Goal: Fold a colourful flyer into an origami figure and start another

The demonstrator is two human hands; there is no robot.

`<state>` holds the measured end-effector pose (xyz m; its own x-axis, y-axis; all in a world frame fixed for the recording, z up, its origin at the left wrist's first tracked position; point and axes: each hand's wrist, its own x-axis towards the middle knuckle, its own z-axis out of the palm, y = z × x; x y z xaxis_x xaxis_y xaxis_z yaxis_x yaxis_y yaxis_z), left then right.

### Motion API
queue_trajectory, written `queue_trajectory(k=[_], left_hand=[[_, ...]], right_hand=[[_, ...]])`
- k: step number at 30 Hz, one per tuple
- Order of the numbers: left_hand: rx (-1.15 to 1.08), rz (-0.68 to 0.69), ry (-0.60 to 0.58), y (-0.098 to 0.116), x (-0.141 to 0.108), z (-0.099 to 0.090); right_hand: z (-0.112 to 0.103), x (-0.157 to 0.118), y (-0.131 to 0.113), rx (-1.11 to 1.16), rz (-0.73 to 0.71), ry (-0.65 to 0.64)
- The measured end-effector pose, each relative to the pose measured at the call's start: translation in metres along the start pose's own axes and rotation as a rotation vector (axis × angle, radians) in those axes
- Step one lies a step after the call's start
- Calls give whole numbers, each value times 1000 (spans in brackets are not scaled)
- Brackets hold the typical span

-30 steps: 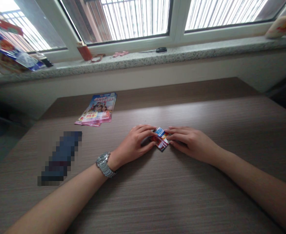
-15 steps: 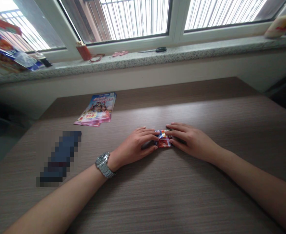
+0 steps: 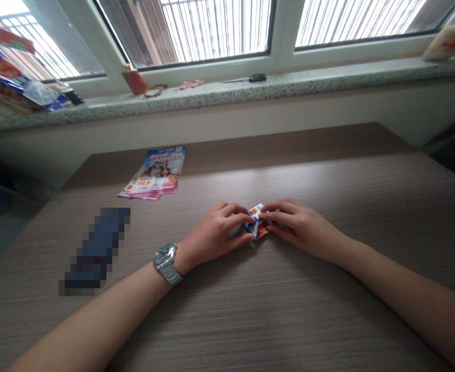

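A small folded piece of printed paper (image 3: 255,231), blue, red and white, lies on the table (image 3: 227,320) between my hands. My left hand (image 3: 227,227), with a metal watch (image 3: 167,263) on its wrist, pinches the paper's left side. On the other side, the fingers of my right hand (image 3: 301,225) press on the upper right part. The paper sits askew, with a slanting fold across its face. My fingertips hide parts of it.
Several colourful flyers (image 3: 155,173) lie stacked at the back left, and a blurred-out dark oblong thing (image 3: 95,248) is at the left. The stone windowsill (image 3: 212,93) holds scissors (image 3: 256,78), a red container (image 3: 133,81), packages and a bottle (image 3: 446,39).
The paper has gone from a flat, nearly straight rectangle to a slanted, folded shape. My right fingers have shifted slightly left and onto it.
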<state>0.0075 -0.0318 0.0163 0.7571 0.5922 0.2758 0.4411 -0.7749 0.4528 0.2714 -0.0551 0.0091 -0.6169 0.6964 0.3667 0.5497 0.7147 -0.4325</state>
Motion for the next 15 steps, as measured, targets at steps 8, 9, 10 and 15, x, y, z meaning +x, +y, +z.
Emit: queue_trajectory(k=[8, 9, 10, 15], left_hand=[[-35, -4, 3, -2, -1, 2], [-39, -4, 0, -2, -1, 2], [-46, -3, -2, -2, -1, 2], [-94, -8, -10, -1, 1, 1]], right_hand=[[7, -2, 5, 74, -2, 8], [7, -2, 5, 75, -3, 4], [7, -2, 5, 75, -5, -1], [6, -2, 4, 72, -14, -20]])
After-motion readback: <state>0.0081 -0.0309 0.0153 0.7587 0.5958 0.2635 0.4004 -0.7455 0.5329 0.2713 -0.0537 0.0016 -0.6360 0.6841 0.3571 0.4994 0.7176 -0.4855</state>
